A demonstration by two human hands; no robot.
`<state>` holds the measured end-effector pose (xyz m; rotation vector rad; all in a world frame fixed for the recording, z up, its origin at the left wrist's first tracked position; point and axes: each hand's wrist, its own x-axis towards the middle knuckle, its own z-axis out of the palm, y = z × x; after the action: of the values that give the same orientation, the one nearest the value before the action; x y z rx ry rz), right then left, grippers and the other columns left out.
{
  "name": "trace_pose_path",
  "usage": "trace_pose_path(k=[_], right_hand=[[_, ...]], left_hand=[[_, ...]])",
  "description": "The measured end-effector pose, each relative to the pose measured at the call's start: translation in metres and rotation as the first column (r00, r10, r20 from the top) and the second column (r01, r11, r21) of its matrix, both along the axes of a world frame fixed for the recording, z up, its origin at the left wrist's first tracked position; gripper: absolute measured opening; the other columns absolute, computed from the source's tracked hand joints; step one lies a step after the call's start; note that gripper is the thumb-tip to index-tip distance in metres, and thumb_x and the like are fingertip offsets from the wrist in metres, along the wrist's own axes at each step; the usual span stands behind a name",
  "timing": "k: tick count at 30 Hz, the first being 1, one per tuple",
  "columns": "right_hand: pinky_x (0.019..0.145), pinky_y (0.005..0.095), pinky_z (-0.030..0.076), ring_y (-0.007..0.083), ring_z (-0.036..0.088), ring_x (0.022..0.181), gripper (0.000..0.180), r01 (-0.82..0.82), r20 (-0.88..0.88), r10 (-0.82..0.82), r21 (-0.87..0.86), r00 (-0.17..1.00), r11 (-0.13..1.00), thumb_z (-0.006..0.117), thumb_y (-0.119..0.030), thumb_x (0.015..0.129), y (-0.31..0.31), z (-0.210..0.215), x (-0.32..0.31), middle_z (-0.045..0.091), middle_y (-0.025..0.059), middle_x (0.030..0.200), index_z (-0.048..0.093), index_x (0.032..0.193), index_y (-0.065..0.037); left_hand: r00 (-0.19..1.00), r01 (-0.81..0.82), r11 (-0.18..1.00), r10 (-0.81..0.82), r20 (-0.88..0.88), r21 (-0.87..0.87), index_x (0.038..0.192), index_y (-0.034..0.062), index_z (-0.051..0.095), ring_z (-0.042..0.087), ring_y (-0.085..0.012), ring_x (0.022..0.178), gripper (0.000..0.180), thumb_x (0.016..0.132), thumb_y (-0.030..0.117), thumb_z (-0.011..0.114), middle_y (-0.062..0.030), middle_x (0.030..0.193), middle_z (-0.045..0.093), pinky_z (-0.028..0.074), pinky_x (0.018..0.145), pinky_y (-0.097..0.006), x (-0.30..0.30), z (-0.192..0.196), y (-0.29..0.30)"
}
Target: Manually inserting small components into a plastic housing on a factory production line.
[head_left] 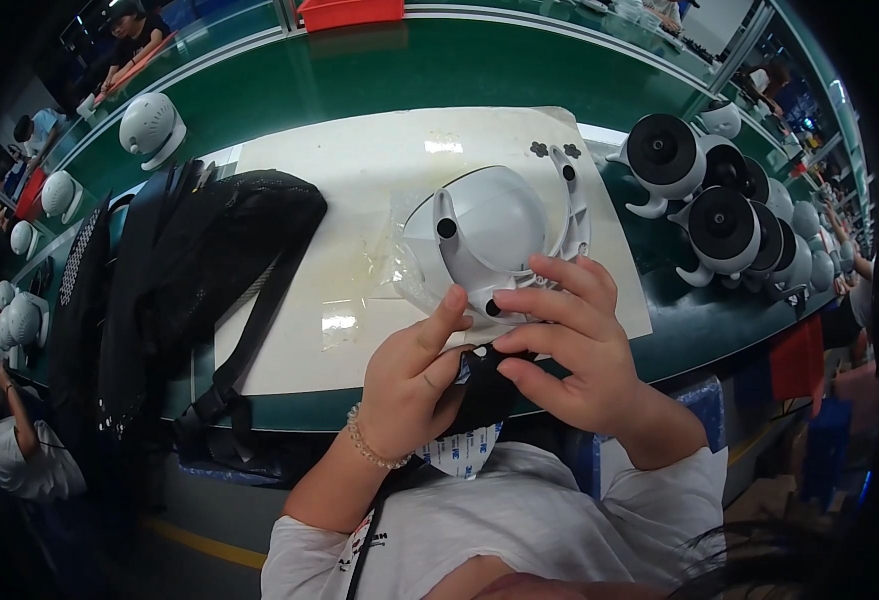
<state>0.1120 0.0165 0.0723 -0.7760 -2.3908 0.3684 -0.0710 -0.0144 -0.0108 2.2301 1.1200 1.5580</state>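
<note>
A white round-bodied device (489, 215) lies on the cream board (359, 160) in front of me, with its feet turned up. Round black pads show on its feet. Close to me, my left hand (409, 375) is closed round a black sheet (484, 395), its index finger raised toward the device. White printed backing paper (464, 452) hangs below that sheet. Thumb and index fingertip of my right hand (579, 345) meet at the sheet's upper edge, while its other fingers spread over the device's near foot. What lies exactly between those fingertips is hard to see.
A black mesh bag (209, 240) with straps covers the board's left side. Several white-and-black devices (724, 220) crowd the right of the green table. Another white device (152, 128) stands far left. Two black flower-shaped pieces (539, 150) lie at the board's far edge, near a red bin (349, 12).
</note>
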Motion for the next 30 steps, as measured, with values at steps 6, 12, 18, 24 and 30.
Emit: trace_pose_path(k=[6,12,18,24,30], right_hand=[[0.100,0.0421,0.020,0.0203,0.046,0.113,0.015,-0.027,0.000,0.028,0.081,1.000,0.996,0.068,-0.013,0.071,-0.002,-0.003,0.001,0.059,-0.0004,0.111,0.065,0.086,-0.012],[0.094,0.0395,0.026,0.0203,0.051,0.105,0.019,-0.004,-0.218,0.062,0.255,0.974,0.967,0.070,-0.012,0.067,-0.007,-0.016,0.004,0.062,-0.0013,0.101,0.065,0.085,-0.014],[0.081,0.0339,0.029,0.0182,0.058,0.090,0.031,-0.036,-0.200,0.087,0.244,0.976,0.969,0.073,-0.011,0.063,-0.008,-0.020,-0.012,0.063,-0.0031,0.095,0.061,0.091,-0.014],[0.080,0.0342,0.032,0.0163,0.059,0.084,0.037,-0.059,-0.347,0.155,0.272,0.925,0.961,0.070,-0.002,0.066,-0.009,-0.027,-0.006,0.062,-0.0001,0.088,0.054,0.097,-0.014],[0.077,0.0341,0.035,0.0195,0.059,0.083,0.050,-0.139,-0.538,0.125,0.014,0.834,0.990,0.068,0.007,0.068,-0.009,-0.035,-0.003,0.057,0.0045,0.091,0.046,0.108,-0.011]], left_hand=[[0.998,-0.017,0.998,0.021,-0.060,0.060,0.081,-0.0006,0.054,0.060,-0.0314,0.092,0.030,0.053,-0.007,0.061,-0.0209,0.132,0.041,0.050,0.071,-0.037,-0.001,0.003,0.000],[1.000,0.003,0.999,-0.003,-0.013,0.037,0.083,-0.0009,0.054,0.059,-0.0327,0.091,0.032,0.052,-0.006,0.062,-0.0200,0.132,0.042,0.050,0.072,-0.037,-0.002,0.003,-0.001],[0.999,-0.012,0.998,0.014,-0.035,0.069,0.084,-0.0010,0.054,0.058,-0.0339,0.093,0.033,0.052,-0.005,0.063,-0.0200,0.132,0.042,0.049,0.074,-0.036,-0.002,0.002,0.001],[1.000,-0.013,0.999,0.014,-0.025,0.032,0.083,-0.0011,0.054,0.058,-0.0343,0.094,0.032,0.053,-0.004,0.064,-0.0200,0.132,0.042,0.049,0.074,-0.036,-0.003,0.001,0.000],[1.000,-0.012,0.999,0.013,-0.015,0.049,0.082,-0.0011,0.054,0.058,-0.0336,0.094,0.031,0.053,-0.005,0.064,-0.0203,0.131,0.043,0.049,0.074,-0.037,-0.002,0.000,-0.001]])
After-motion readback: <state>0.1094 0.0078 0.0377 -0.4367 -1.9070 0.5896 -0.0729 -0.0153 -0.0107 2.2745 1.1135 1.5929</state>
